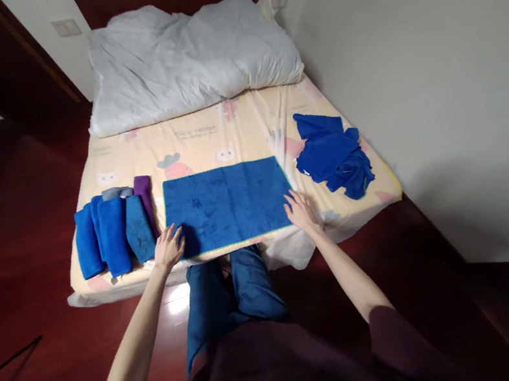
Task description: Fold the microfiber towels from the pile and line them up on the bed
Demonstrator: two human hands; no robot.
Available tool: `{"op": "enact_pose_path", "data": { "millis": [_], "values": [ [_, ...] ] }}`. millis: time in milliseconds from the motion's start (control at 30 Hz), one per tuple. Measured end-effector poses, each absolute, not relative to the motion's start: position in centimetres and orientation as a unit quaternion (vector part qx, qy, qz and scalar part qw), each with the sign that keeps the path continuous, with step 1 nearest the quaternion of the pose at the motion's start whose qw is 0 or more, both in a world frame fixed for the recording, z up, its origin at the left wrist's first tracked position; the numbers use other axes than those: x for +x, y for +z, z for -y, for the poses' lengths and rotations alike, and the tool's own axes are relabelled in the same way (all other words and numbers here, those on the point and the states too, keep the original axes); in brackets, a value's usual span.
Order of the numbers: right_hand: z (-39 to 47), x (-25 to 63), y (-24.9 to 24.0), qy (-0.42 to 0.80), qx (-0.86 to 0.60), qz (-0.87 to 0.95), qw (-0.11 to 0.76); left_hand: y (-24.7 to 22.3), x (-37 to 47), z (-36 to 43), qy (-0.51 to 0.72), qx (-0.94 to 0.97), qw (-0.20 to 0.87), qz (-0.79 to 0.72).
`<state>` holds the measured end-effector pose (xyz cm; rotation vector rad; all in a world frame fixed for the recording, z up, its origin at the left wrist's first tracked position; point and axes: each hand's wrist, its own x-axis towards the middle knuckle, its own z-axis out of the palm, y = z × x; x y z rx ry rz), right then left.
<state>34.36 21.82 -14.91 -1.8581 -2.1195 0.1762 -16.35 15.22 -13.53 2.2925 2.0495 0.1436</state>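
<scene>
A blue towel [230,204] with a thin yellow-green edge lies flat on the bed in front of me. My left hand [170,246] rests at its near left corner, fingers spread. At the right edge, near the front, my right hand [301,211] touches the cloth with its fingers apart. Left of the towel sit several folded cloths: bright blue ones [115,236], a duller blue one [138,229], a grey one [117,193] and a purple one [144,200]. To the right is a crumpled heap of blue cloths [333,153].
The bed [206,140] has a patterned cream sheet, partly under thin translucent sheeting. A white quilt or pillow [191,57] lies across its far end. A wall [424,88] runs along the right. A dark stand leg [6,362] is on the floor at left.
</scene>
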Motion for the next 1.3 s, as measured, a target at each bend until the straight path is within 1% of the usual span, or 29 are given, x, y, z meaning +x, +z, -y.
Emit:
{"op": "enact_pose_path", "data": {
  "millis": [133, 267, 367, 500, 600, 700, 767, 933, 1033, 1133, 1200, 1300],
  "values": [
    [-25.5, 25.8, -15.1, 0.091, -0.584, 0.795, 0.136, -16.2, -12.6, -18.7, 0.120, 0.693, 0.058, -0.708],
    [-30.4, 19.8, -17.0, 0.140, -0.557, 0.813, 0.099, -19.4, -10.1, -19.2, 0.172, 0.636, 0.054, -0.750],
    [-34.8, 18.7, -19.1, 0.158, -0.581, 0.796, 0.069, -20.8, -9.9, -18.9, 0.201, 0.626, 0.039, -0.753],
    [-40.5, 19.2, -21.5, 0.120, -0.618, 0.773, 0.079, -21.4, -10.2, -19.1, 0.213, 0.624, 0.043, -0.751],
    [-43.8, 19.4, -22.3, 0.103, -0.643, 0.755, 0.076, -21.6, -10.2, -19.5, 0.217, 0.621, 0.059, -0.751],
    [-45.7, 20.1, -22.2, 0.101, -0.648, 0.753, 0.052, -21.6, -10.2, -19.5, 0.223, 0.615, 0.073, -0.752],
    [-46.2, 21.5, -22.1, 0.097, -0.666, 0.739, 0.037, -21.6, -10.2, -19.5, 0.228, 0.612, 0.077, -0.753],
    [-47.1, 27.4, -22.4, 0.068, -0.780, 0.622, 0.022, -21.6, -10.2, -19.4, 0.240, 0.610, 0.086, -0.750],
    [-48.5, 29.3, -22.3, 0.084, -0.779, 0.621, -0.007, -21.5, -10.3, -19.4, 0.241, 0.608, 0.098, -0.750],
    [-48.3, 28.7, -21.1, 0.086, -0.768, 0.634, -0.025, -21.4, -10.3, -19.3, 0.237, 0.605, 0.094, -0.754],
    [-45.7, 27.8, -20.0, 0.057, -0.737, 0.674, -0.001, -21.4, -10.4, -19.2, 0.234, 0.607, 0.088, -0.754],
    [-38.5, 28.0, -19.3, 0.000, -0.663, 0.746, 0.063, -21.6, -10.4, -19.2, 0.234, 0.611, 0.094, -0.751]
  ]
}}
